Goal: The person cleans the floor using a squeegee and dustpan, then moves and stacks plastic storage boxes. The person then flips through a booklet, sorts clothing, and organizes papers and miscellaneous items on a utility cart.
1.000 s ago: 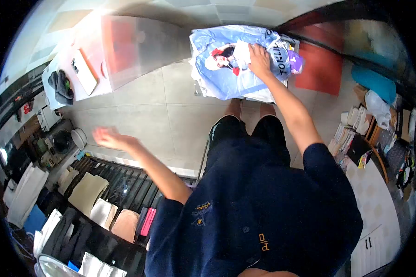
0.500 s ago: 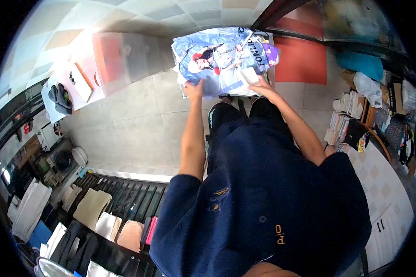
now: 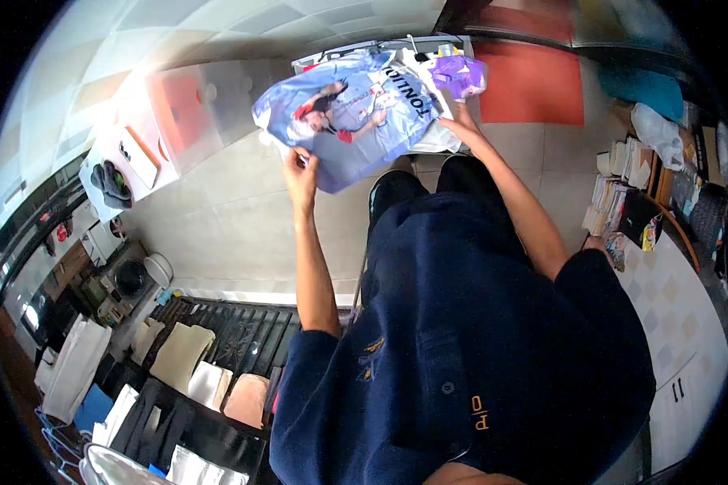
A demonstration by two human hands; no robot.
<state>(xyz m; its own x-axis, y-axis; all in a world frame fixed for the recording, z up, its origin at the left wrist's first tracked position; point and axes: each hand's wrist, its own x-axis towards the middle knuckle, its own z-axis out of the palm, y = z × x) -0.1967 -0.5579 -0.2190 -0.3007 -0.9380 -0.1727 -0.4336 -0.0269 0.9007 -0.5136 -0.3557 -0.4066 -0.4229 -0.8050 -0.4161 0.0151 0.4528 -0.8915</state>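
Note:
A bluish printed plastic bag (image 3: pixel 364 113) with a picture of a figure and black letters is stretched at the top middle. My left hand (image 3: pixel 301 174) pinches its lower left edge, thumb and fingers closed on the film. At the bag's right edge, my right hand (image 3: pixel 461 125) is closed, its fingertips partly hidden. A small white piece (image 3: pixel 446 103) shows beside those fingers; its kind is unclear. Under and behind the bag stands a grey-rimmed container (image 3: pixel 453 42) with white material in it. A purple packet (image 3: pixel 459 76) lies on its right side.
To the left stands a translucent plastic box (image 3: pixel 178 121) with a phone (image 3: pixel 139 164) and dark cloth (image 3: pixel 111 184) on top. A red mat (image 3: pixel 530 85) lies right of the container. Stacked books (image 3: pixel 615 194) line the right. Clothes hang on a black rack (image 3: pixel 226 339) at lower left.
The bag has been lifted and pulled left, uncovering the container's back rim and more of the purple packet. My left hand moved left; my right hand moved slightly up.

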